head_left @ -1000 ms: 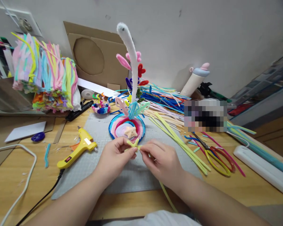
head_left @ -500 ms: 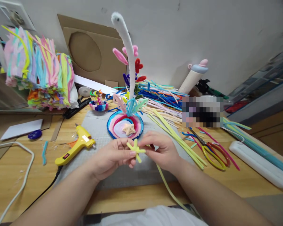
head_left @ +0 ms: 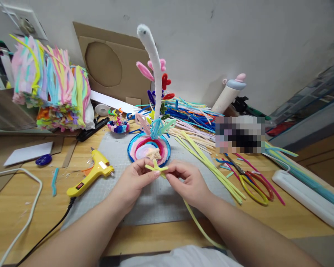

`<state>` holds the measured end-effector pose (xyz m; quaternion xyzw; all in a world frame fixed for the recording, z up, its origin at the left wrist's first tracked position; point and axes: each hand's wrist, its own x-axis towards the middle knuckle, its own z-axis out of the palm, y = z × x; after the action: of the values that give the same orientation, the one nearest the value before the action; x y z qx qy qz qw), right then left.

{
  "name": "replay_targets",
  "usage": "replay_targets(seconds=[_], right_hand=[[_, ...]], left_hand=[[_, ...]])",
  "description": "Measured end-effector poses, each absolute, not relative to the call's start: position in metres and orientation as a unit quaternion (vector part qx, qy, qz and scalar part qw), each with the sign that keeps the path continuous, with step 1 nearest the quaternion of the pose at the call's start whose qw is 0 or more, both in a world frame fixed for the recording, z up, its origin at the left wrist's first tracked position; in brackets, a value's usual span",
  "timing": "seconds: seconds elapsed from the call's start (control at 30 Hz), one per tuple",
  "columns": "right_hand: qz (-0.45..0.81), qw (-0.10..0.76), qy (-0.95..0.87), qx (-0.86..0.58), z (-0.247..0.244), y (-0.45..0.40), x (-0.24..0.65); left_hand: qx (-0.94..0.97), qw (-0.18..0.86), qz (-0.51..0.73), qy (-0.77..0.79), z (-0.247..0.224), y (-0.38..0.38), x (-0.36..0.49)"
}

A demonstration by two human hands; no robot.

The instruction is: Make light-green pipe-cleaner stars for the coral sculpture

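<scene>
My left hand (head_left: 136, 180) pinches a small yellow pipe cleaner star (head_left: 156, 168) between thumb and fingers. The fingertips of my right hand (head_left: 187, 181) are closed on the star's right-hand arm. A long yellow strand (head_left: 198, 224) hangs from beneath my right hand down toward my lap. Just beyond the fingers stands a round, ringed pipe cleaner base (head_left: 131, 151) in blue, pink and red. It carries a beige star (head_left: 153, 153), partly covered by my left fingers, and a tall white curved stem (head_left: 157, 79) with coloured flowers and loops.
A yellow glue gun (head_left: 92, 177) lies at left on the grey mat (head_left: 156, 215). Yellow pipe cleaners (head_left: 211, 163) and scissors (head_left: 253, 183) lie to the right, near a white power strip (head_left: 308, 198). Bundled pipe cleaners (head_left: 55, 81) stand at back left; a bottle (head_left: 228, 92) leans behind.
The yellow star has tipped flatter and moved slightly up and left. My right fingertips have come to its right arm. The whole view has shifted a little.
</scene>
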<state>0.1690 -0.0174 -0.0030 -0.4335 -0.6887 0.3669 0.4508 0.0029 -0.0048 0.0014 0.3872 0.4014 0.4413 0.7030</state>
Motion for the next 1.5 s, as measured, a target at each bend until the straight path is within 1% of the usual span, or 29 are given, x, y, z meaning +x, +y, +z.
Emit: replay_targets(seconds=[0.13,0.27,0.37,0.47,0.57,0.67,0.77,0.83,0.9,1.0,1.07,1.33,1.5], right_hand=[[0.395,0.434,-0.674,-0.449,-0.005,-0.015,0.171],[0.424,0.404,-0.667,-0.461,-0.001,-0.013,0.173],[0.482,0.392,-0.636,-0.458,0.002,-0.012,0.176],[0.565,0.376,-0.582,-0.449,0.004,-0.01,0.178],[0.652,0.364,-0.51,-0.426,0.002,-0.007,0.18],[0.687,0.367,-0.476,-0.41,0.0,-0.008,0.179],[0.657,0.373,-0.498,-0.425,-0.002,-0.013,0.173],[0.6,0.39,-0.541,-0.441,-0.003,-0.02,0.168],[0.496,0.402,-0.616,-0.461,-0.005,-0.025,0.165],[0.322,0.388,-0.736,-0.452,-0.006,-0.03,0.165],[0.267,0.377,-0.774,-0.432,-0.005,-0.03,0.167],[0.215,0.394,-0.787,-0.423,-0.004,-0.026,0.172],[0.193,0.377,-0.793,-0.437,-0.002,-0.029,0.173]], left_hand=[[0.422,0.698,0.426,0.392,0.004,-0.004,0.002],[0.483,0.66,0.411,0.402,0.007,-0.004,0.002],[0.518,0.638,0.401,0.404,0.009,-0.005,0.003],[0.542,0.621,0.399,0.402,0.01,-0.005,0.002],[0.523,0.643,0.388,0.403,0.009,-0.004,0.0],[0.437,0.713,0.386,0.39,0.006,-0.003,-0.002],[0.358,0.765,0.386,0.372,0.003,-0.001,-0.002],[0.333,0.773,0.395,0.37,0.001,0.0,0.0],[0.323,0.762,0.413,0.38,0.0,-0.001,0.002],[0.336,0.728,0.442,0.402,-0.001,-0.002,0.004],[0.352,0.713,0.447,0.411,-0.001,-0.003,0.004],[0.344,0.749,0.425,0.376,-0.002,-0.003,0.003],[0.365,0.711,0.441,0.408,-0.003,-0.003,0.005]])
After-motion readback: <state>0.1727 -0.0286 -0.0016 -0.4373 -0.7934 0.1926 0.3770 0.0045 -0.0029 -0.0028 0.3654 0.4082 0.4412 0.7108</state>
